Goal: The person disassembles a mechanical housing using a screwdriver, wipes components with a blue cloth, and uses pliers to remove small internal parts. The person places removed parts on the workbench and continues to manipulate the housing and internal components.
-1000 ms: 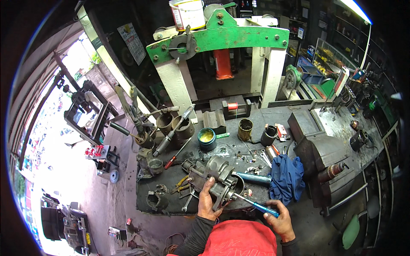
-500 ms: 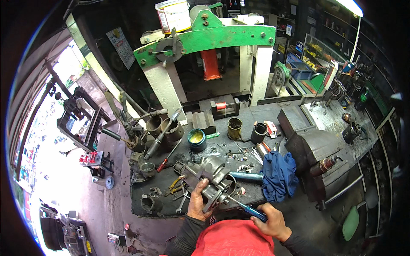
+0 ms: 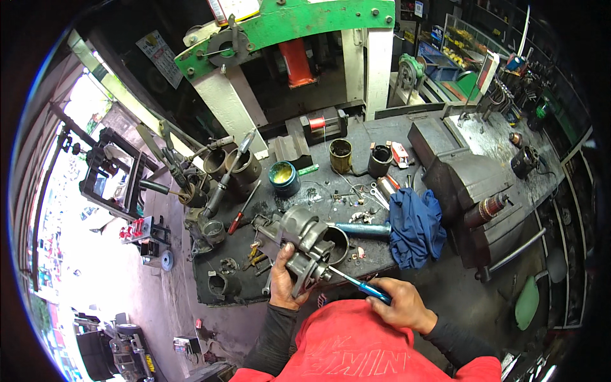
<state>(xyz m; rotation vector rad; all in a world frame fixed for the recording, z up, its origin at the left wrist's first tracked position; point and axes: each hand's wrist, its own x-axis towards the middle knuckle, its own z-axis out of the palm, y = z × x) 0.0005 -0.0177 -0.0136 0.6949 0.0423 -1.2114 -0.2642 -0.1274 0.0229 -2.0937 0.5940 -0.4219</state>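
My left hand (image 3: 284, 280) is closed round a grey cast-metal housing (image 3: 302, 232), thumb on top, holding it tilted at the bench's near edge. A short shaft end (image 3: 325, 274) sticks out of its near right side. In my right hand (image 3: 407, 305) is a screwdriver (image 3: 372, 291) with a blue handle. Its blade points up and left, and the tip meets the housing at the shaft end; whether it sits in a slot or gap is too small to tell. Just behind the housing lie an open metal ring (image 3: 336, 245) and a blue cylinder (image 3: 366, 230).
A blue cloth (image 3: 417, 229) lies at the bench's right, beside several wrenches (image 3: 380, 196). A grease tub (image 3: 284, 178), a brown can (image 3: 340, 156) and a red-handled screwdriver (image 3: 236, 221) stand or lie farther back. A green-beamed press frame (image 3: 299, 28) rises behind. A dark vise-like block (image 3: 468, 191) stands right.
The view has shifted, so the bench sits higher in the picture. Both hands keep their holds, and the screwdriver tip stays at the shaft end.
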